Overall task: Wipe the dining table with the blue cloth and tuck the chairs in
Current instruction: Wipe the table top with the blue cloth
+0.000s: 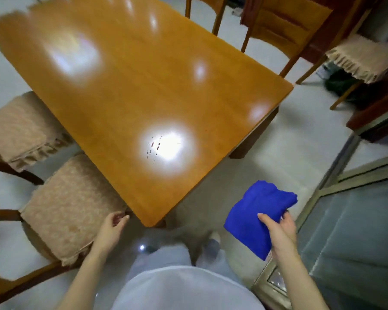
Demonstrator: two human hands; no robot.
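Observation:
The glossy orange-brown dining table (130, 86) fills the middle, its near corner pointing at me. My right hand (278, 229) grips a folded blue cloth (255, 218) in the air, off the table's near right edge, above the floor. My left hand (112, 224) hovers with loosely curled fingers just left of the near corner, beside the closest cushioned chair (70, 209), and holds nothing. A second cushioned chair (20, 128) stands along the left side, pulled out. More wooden chairs (282, 30) stand at the far right side.
Small dark specks (154, 146) lie on the table in a bright light reflection. A fringed cushioned seat (363, 59) and dark wooden furniture stand at the right. A glass-and-metal door frame (336, 182) runs along the floor to my right.

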